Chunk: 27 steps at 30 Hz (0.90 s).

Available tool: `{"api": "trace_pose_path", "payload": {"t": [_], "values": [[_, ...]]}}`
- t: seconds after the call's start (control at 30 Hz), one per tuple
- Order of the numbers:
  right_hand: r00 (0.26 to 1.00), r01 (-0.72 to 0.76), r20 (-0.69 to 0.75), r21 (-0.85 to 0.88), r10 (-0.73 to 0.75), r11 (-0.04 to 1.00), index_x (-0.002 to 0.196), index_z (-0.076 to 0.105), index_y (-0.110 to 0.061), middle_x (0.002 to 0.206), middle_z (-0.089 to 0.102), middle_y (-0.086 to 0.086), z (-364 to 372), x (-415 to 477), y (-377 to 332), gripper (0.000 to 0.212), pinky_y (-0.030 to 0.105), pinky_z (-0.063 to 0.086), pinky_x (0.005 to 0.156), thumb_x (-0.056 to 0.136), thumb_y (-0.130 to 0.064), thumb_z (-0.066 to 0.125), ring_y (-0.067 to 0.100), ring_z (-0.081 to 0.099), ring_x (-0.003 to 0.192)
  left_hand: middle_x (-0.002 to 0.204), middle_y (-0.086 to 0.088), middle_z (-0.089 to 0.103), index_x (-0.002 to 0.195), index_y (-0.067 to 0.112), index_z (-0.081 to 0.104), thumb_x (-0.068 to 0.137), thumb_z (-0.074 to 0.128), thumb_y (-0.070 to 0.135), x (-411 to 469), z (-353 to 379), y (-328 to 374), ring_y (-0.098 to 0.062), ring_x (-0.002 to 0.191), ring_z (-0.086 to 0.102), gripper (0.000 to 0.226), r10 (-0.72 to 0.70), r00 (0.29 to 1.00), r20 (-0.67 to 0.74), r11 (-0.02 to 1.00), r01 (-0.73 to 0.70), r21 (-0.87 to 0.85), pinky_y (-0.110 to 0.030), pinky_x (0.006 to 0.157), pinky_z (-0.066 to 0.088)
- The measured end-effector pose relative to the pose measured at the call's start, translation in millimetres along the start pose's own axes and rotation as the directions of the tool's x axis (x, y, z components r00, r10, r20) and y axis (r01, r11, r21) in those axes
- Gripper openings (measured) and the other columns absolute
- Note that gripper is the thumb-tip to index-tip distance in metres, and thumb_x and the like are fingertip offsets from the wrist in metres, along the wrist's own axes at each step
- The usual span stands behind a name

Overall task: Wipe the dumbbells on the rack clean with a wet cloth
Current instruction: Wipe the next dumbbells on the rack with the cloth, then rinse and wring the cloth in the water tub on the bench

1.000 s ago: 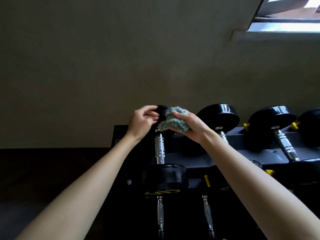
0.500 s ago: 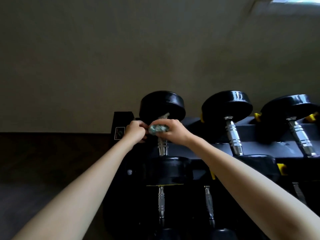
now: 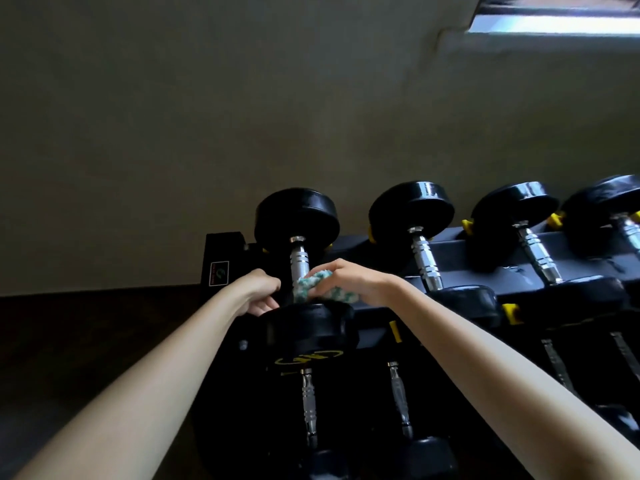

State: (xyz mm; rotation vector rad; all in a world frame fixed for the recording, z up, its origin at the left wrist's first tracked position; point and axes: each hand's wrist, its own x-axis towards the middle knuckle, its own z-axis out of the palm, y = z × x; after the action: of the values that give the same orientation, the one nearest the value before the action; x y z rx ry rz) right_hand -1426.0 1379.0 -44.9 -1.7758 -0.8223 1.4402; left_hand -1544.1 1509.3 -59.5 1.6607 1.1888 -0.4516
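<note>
Rack stretches right of the grip; leftmost dumbbell sits at its left end, upper half of handle bare above the grip. Right hand clenches cloth round handle's lower end. Left hand curled opposite, against near head, hold unclear.

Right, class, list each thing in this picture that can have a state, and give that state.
Leftmost dumbbell, lying on the rack's top row.
Cloth, bunched, pressed on that dumbbell's handle.
Right hand, gripping the cloth.
Left hand, fingers curled beside that handle; grip unclear.
Other dumbbells, racked, untouched.
</note>
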Motion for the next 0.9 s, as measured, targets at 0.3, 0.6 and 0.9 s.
{"api": "trace_pose_path", "payload": {"t": [0.3,0.6,0.9], "values": [[0.984,0.071,-0.180,0.490,0.021,0.869,0.087,0.066,-0.010,0.075,0.071,0.002,-15.8,-78.8,-15.6,0.013,0.023,0.053,0.063,0.084,-0.007,0.054,0.013,0.067,0.065,0.059,-0.013,0.058,0.108,-0.018,0.051,0.090,0.036,0.004,-29.3,16.9,41.6,-0.020,0.042,0.056,0.032,0.188,0.980,-0.064,0.981,-0.184,0.061,-0.021,0.035,0.046],[0.740,0.615,-0.671,0.647,-0.046,0.452,0.101,0.061,-0.004,0.091,0.071,0.011,-26.2,-235.9,-14.0,0.024,0.038,0.054,0.081,0.083,-0.015,0.049,0.023,0.070,0.080,0.074,-0.008,0.057,0.090,0.006,0.053,0.094,0.040,0.006,-153.7,94.8,147.9,-0.021,0.059,0.060,0.014,0.597,0.784,0.169,0.802,-0.575,-0.161,-0.021,0.047,0.051],[0.319,0.897,-0.926,0.364,0.204,0.252,0.097,0.064,-0.001,0.090,0.072,0.015,-34.3,-442.6,79.2,0.026,0.033,0.056,0.076,0.093,-0.017,0.044,0.022,0.070,0.075,0.100,-0.006,0.063,0.110,0.010,0.058,0.083,0.058,-0.004,-315.6,281.3,199.4,-0.015,0.085,0.061,0.031,0.771,0.299,0.563,0.520,-0.805,-0.285,-0.028,0.078,0.054]]}}
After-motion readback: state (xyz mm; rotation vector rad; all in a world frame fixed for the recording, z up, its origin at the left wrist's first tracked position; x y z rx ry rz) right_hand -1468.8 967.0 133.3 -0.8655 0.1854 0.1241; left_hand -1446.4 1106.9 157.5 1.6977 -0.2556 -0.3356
